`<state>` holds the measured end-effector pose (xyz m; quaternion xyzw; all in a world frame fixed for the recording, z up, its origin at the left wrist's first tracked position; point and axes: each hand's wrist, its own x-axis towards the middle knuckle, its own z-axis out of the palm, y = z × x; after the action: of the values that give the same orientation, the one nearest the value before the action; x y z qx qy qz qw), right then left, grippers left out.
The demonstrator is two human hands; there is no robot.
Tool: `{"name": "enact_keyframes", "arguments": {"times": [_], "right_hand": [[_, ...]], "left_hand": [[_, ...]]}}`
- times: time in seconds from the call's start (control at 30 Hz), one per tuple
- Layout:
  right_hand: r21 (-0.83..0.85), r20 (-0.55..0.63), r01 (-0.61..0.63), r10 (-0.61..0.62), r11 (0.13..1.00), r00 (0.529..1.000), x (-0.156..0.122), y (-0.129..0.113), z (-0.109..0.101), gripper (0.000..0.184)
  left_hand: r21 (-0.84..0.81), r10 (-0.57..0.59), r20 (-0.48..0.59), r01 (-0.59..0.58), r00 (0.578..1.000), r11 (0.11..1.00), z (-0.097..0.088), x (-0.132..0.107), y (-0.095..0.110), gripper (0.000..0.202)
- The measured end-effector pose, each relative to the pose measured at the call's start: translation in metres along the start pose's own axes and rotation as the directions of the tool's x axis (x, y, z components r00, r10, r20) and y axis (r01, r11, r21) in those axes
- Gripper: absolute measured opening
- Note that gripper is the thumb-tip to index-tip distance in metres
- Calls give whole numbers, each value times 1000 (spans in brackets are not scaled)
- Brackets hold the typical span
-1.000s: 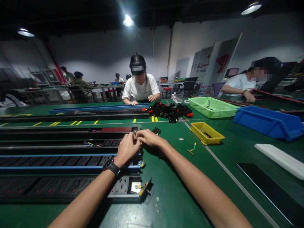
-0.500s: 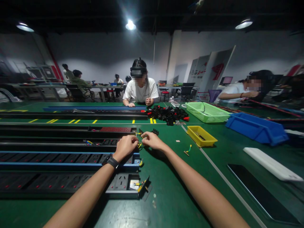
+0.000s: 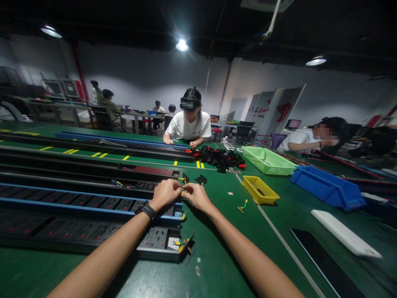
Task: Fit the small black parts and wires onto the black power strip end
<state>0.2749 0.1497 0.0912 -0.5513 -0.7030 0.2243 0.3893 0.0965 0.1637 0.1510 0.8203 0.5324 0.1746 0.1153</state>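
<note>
My left hand point(image 3: 166, 194), with a black watch on its wrist, is closed in a pinch at the right end of a black power strip point(image 3: 130, 191). Opposite it, my right hand point(image 3: 197, 197) pinches too, the fingertips of both almost meeting. Between them shows a bit of yellow-green wire point(image 3: 182, 193); its ends are hidden by the fingers. Nearer me lie a blue-edged power strip point(image 3: 102, 201) and a black one point(image 3: 155, 238), whose open end has a yellow-green wire point(image 3: 179, 243) and a tilted end plate point(image 3: 190, 245).
A loose yellow-green wire point(image 3: 243, 206) lies right of my hands, near a yellow bin point(image 3: 260, 194). Beyond are a green basket point(image 3: 266, 163), a blue bin point(image 3: 328, 190) and a pile of black parts point(image 3: 220, 158). A phone point(image 3: 322, 260) lies at right. A co-worker point(image 3: 189, 124) sits opposite.
The view has tilted, so the scene sits lower. My right hand's fingertips have come closer to my left's at the wire. The co-worker opposite has lowered a raised hand.
</note>
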Motion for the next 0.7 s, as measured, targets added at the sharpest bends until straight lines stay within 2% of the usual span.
{"name": "enact_keyframes", "arguments": {"times": [0.07,0.17,0.27,0.3,0.37,0.4,0.47,0.5,0.53,0.63,0.7], "right_hand": [[37,88,13,-16,999,996,2,2,-9,37],[25,174,4,-8,1000,985,5,5,-42,49],[-173,53,-17,27,985,998,3,5,-90,45],[-240,56,-26,41,970,998,0,5,-105,43],[-320,193,-47,113,946,975,-7,5,-127,42],[-345,292,-65,173,937,941,-12,5,-133,48],[-407,452,-105,300,907,840,-20,6,-133,73],[-453,481,-119,355,883,801,-23,6,-130,84],[-501,484,-121,393,857,782,-25,7,-124,90],[-585,441,-73,392,808,808,-26,8,-106,81],[-556,434,-37,328,830,839,-24,9,-97,72]], "left_hand": [[-9,1,-12,-1,1000,1000,2,-2,3,29],[27,41,-27,-40,999,999,4,-2,8,28],[72,82,-26,-80,996,994,6,1,13,26],[72,83,-24,-81,996,994,7,2,14,25],[64,79,-21,-77,997,995,7,4,15,26],[60,73,-21,-72,997,996,7,5,15,26],[49,52,-27,-51,998,998,8,6,14,26],[42,39,-33,-38,999,998,8,6,13,26],[33,27,-38,-26,999,999,9,7,12,26],[4,1,-48,-1,999,1000,10,7,10,26],[-13,0,-45,-1,999,1000,10,8,8,25]]}}
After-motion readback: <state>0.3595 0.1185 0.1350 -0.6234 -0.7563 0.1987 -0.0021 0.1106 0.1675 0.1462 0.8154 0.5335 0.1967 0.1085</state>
